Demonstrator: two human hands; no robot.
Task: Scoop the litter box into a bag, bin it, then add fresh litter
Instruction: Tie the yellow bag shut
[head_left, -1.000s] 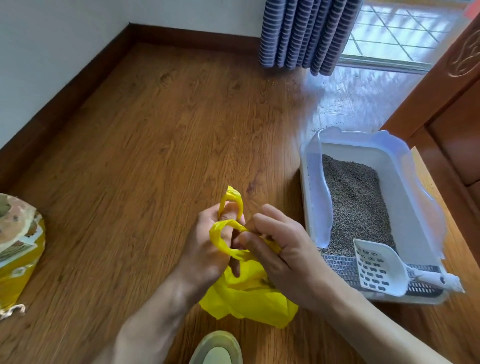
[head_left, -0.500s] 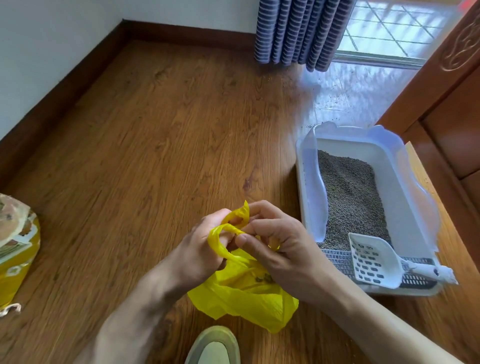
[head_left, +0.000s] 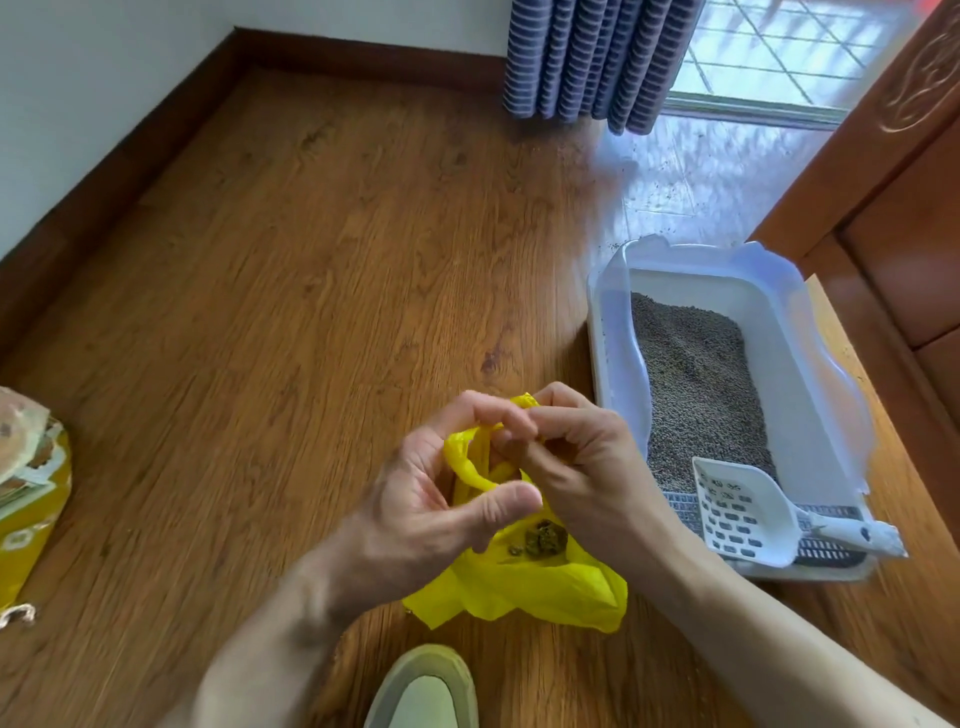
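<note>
A yellow plastic bag (head_left: 540, 584) lies on the wooden floor in front of me, with dark clumps showing through its plastic. My left hand (head_left: 426, 509) and my right hand (head_left: 582, 467) meet above it, and both pinch the bag's twisted yellow handles, which loop between the fingers. To the right stands the white litter box (head_left: 826, 395), filled with grey litter (head_left: 696, 384). A white slotted scoop (head_left: 743, 512) rests across the box's near end on a grille.
A yellow litter sack (head_left: 26, 499) sits at the left edge. My shoe (head_left: 423, 691) is at the bottom centre. A striped curtain (head_left: 592, 57) hangs at the back, a wooden cabinet (head_left: 904, 208) stands right of the box, and loose grains dot the floor behind it.
Both hands have kept working the bag's handles, my left hand turning palm-up with its thumb out. The loops sit tighter between the fingers. The clumps inside now show through the bag.
</note>
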